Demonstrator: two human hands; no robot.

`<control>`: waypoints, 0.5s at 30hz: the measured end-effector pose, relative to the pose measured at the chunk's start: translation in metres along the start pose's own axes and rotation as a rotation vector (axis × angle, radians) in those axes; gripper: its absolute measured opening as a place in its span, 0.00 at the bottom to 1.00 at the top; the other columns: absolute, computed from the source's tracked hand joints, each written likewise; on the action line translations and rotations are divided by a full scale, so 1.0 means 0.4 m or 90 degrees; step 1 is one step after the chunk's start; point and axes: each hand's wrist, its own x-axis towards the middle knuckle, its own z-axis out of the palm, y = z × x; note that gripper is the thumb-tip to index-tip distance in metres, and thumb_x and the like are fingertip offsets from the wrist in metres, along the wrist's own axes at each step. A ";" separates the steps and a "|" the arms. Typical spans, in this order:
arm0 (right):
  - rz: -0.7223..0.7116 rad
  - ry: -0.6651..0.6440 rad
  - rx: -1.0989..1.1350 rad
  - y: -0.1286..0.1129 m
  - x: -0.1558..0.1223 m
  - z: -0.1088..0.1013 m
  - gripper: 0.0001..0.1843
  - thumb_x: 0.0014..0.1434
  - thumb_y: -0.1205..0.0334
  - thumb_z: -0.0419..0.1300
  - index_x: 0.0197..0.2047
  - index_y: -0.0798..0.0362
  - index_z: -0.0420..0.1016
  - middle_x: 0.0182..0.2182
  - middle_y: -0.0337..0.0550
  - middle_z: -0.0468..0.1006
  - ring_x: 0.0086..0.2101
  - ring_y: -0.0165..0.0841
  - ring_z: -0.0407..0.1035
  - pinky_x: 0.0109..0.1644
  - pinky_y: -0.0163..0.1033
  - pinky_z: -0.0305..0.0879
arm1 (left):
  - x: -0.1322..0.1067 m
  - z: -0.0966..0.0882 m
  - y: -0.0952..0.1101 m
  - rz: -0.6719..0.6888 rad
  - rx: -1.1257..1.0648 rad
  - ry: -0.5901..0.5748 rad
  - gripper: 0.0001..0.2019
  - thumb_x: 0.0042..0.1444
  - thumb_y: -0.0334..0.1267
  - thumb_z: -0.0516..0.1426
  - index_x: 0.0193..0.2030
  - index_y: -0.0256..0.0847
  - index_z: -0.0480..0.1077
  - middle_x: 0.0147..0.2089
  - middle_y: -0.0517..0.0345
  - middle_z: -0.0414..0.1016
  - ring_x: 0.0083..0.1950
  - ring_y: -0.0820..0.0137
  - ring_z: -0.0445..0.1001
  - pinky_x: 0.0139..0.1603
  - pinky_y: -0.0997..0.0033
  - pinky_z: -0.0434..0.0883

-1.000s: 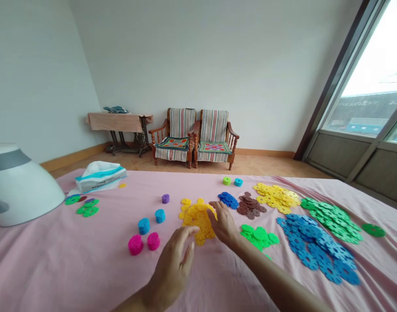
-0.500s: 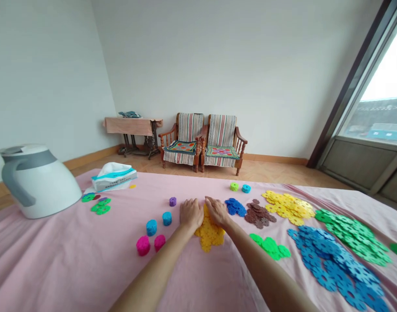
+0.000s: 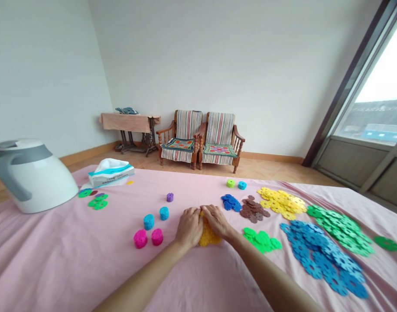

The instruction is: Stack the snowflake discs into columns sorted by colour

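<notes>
Both hands meet over a small heap of yellow snowflake-shaped plastic discs [image 3: 207, 236] on the pink tablecloth [image 3: 71, 255]. My left hand [image 3: 189, 226] cups the heap's left side with fingers curled. From the right, my right hand [image 3: 217, 220] presses against it, fingers bent over the discs. Most of the heap is hidden between the palms. Left of my hands stand two pink stacks [image 3: 148, 238] and two blue stacks [image 3: 156, 217] of discs.
Loose piles lie to the right: green [image 3: 261, 239], blue [image 3: 322, 255], brown [image 3: 253, 209], yellow [image 3: 282, 199], another green [image 3: 340, 225]. A white kettle [image 3: 32, 175] and a tissue pack [image 3: 110, 172] sit at the left. Two wooden armchairs [image 3: 200, 139] stand by the far wall.
My left hand came up from the near side and closed in on the yellow heap. Both hands have pushed the spread discs together into a tighter heap and drawn it nearer.
</notes>
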 end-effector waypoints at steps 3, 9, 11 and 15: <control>-0.004 -0.002 0.024 -0.021 -0.042 -0.008 0.24 0.67 0.55 0.34 0.33 0.52 0.68 0.33 0.41 0.74 0.38 0.31 0.66 0.46 0.37 0.58 | -0.048 -0.017 0.008 0.017 -0.028 -0.009 0.15 0.60 0.30 0.43 0.46 0.37 0.68 0.45 0.50 0.70 0.49 0.64 0.66 0.53 0.64 0.61; -0.012 -0.017 0.151 -0.072 -0.123 -0.030 0.25 0.66 0.52 0.36 0.38 0.52 0.72 0.35 0.44 0.75 0.41 0.33 0.67 0.50 0.39 0.56 | -0.143 -0.063 0.025 0.055 -0.111 -0.037 0.15 0.57 0.29 0.47 0.49 0.39 0.66 0.48 0.52 0.69 0.51 0.64 0.65 0.55 0.63 0.62; -0.008 -0.031 0.191 -0.088 -0.144 -0.042 0.25 0.65 0.51 0.38 0.41 0.52 0.72 0.37 0.44 0.75 0.42 0.33 0.67 0.51 0.39 0.56 | -0.166 -0.078 0.026 0.062 -0.150 -0.045 0.15 0.58 0.30 0.47 0.50 0.39 0.66 0.49 0.52 0.69 0.52 0.65 0.65 0.55 0.63 0.62; 0.016 -0.062 0.284 -0.093 -0.164 -0.069 0.25 0.64 0.49 0.39 0.42 0.53 0.73 0.38 0.44 0.76 0.41 0.33 0.68 0.47 0.37 0.61 | -0.196 -0.095 0.008 0.069 -0.191 -0.031 0.15 0.60 0.33 0.47 0.52 0.41 0.65 0.50 0.52 0.70 0.53 0.66 0.66 0.55 0.62 0.64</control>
